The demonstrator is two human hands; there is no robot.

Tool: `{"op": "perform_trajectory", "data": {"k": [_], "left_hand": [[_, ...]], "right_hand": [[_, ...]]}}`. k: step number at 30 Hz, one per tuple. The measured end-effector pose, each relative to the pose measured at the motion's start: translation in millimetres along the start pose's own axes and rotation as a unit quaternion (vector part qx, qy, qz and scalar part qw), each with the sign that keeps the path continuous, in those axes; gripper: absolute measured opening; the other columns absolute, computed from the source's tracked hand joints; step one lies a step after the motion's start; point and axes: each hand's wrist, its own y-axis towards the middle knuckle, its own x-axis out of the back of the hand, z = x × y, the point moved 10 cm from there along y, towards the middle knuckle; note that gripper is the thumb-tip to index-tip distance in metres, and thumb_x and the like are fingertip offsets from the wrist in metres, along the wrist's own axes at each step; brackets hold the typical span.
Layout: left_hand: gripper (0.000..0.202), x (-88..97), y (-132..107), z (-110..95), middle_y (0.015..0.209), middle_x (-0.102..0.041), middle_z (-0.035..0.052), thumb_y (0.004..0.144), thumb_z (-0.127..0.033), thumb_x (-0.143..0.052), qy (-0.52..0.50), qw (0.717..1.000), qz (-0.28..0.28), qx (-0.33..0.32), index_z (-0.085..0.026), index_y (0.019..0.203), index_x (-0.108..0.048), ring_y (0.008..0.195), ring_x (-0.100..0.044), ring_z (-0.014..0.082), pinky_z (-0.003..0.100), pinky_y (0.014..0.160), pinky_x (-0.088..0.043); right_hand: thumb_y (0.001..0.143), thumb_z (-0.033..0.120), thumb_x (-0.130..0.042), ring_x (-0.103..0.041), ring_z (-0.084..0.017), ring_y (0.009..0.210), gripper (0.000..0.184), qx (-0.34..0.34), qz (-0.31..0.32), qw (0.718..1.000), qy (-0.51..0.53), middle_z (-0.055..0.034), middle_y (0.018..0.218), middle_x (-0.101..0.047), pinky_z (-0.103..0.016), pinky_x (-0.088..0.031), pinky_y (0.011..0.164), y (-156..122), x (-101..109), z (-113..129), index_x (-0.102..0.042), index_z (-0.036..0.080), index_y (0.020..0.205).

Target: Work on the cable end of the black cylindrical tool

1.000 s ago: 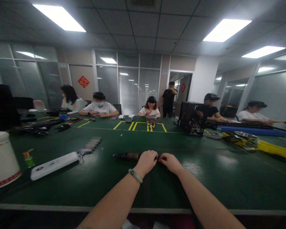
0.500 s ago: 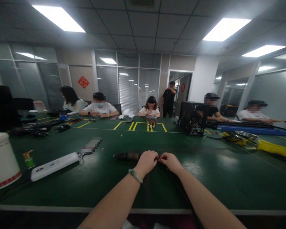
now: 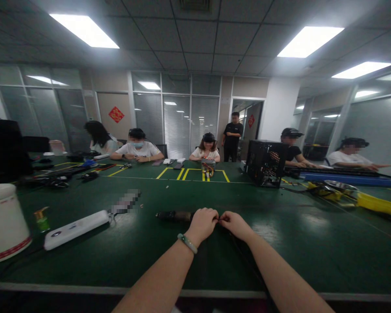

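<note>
A dark, cylinder-shaped tool (image 3: 173, 215) lies on the green table (image 3: 313, 248) in front of me. My left hand (image 3: 203, 224), with a green bead bracelet on the wrist, is closed around the tool's right end. My right hand (image 3: 234, 224) is closed too, its fingertips meeting the left hand's over something small that I cannot make out. A dark cable (image 3: 244, 256) runs from under the hands back toward me.
A white power strip (image 3: 75, 229), a small green bottle (image 3: 42, 219) and a white bucket (image 3: 4, 224) stand at the left. A black computer case (image 3: 267, 162) stands at the back right, beside yellow parts (image 3: 379, 204). Several people sit along the table's far side.
Both hands stay together on the tool's end. The view has shifted slightly, and the table objects sit a little lower and to the right in the picture.
</note>
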Motion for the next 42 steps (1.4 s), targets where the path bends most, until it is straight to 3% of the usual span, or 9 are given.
{"op": "perform_trajectory", "data": {"k": [15,31,42], "left_hand": [[0.015,2.8,-1.9,5.6,0.101,-0.062,0.0027,0.085,-0.021,-0.060,-0.032,0.999,-0.031,-0.018,-0.022,0.099,-0.059,0.099,-0.055,0.0201,0.033,0.087,-0.042],[0.007,-3.4,1.3,6.6,0.094,-0.064,0.0009,0.087,-0.021,-0.057,-0.022,0.999,-0.029,-0.026,-0.023,0.088,-0.064,0.093,-0.056,0.0191,0.032,0.081,-0.040],[0.006,-1.0,0.3,6.5,0.098,-0.062,0.0022,0.087,-0.023,-0.058,-0.027,0.999,-0.035,-0.019,-0.020,0.092,-0.061,0.095,-0.056,0.0190,0.032,0.082,-0.042]], "right_hand": [[0.082,0.031,-0.062,-0.060,-0.015,0.065,0.016,-0.016,-0.022,0.999,0.031,-0.0017,0.073,-0.069,-0.023,-0.039,0.056,1.0,1.8,-6.0,-0.069,0.017,0.081],[0.081,0.031,-0.062,-0.060,-0.015,0.068,0.014,0.020,-0.023,0.999,0.027,0.0000,0.074,-0.069,-0.023,-0.039,0.059,2.1,1.5,-2.6,-0.071,0.019,0.081],[0.080,0.030,-0.063,-0.058,-0.014,0.062,0.014,-0.001,-0.024,0.999,0.028,-0.0010,0.072,-0.069,-0.022,-0.039,0.055,3.6,1.7,-7.4,-0.070,0.019,0.080]]}}
